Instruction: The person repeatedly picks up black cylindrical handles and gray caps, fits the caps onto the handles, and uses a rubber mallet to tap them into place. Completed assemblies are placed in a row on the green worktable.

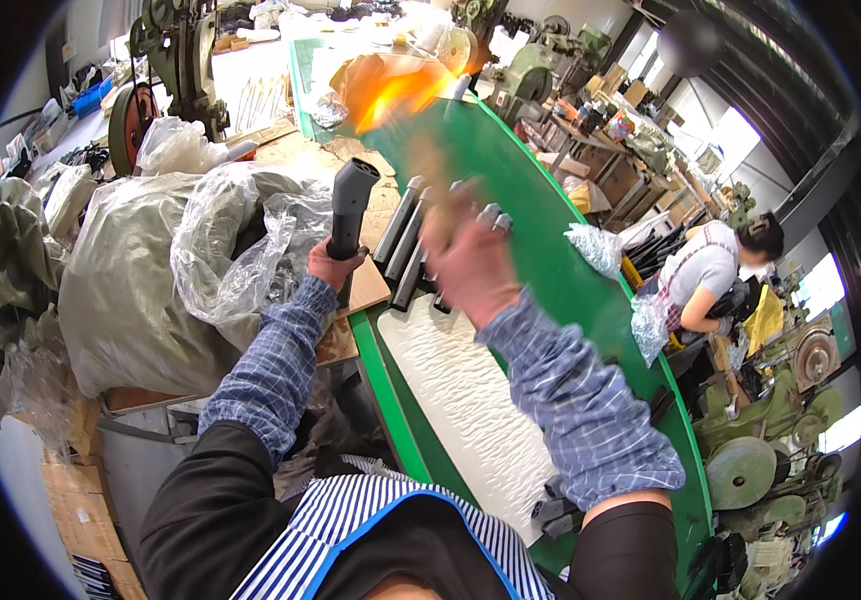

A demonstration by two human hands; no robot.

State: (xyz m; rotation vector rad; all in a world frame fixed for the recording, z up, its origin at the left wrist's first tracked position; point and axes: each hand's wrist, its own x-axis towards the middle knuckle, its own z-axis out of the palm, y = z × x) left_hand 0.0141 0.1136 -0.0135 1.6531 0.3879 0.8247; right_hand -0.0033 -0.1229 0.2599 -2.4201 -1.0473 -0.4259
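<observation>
My left hand (336,265) is closed round the lower end of a black tubular handle (353,205), which stands upright with its hollow end up. My right hand (471,262), smeared by motion, grips a tan-handled tool (429,165). Its far end runs into a bright orange blur (391,92), so its exact kind does not show. Between and beyond my hands, several dark grey tubes (406,235) lie side by side on the green-topped bench (541,245), partly hidden by my right hand.
A white rippled pad (466,400) lies before me. Cardboard (376,285) edges the bench on the left, beside large sacks (136,290) and clear plastic (236,240). Bubble-wrapped bundles (596,248) sit along the right edge. A person (706,275) works beyond, near green machines (751,470).
</observation>
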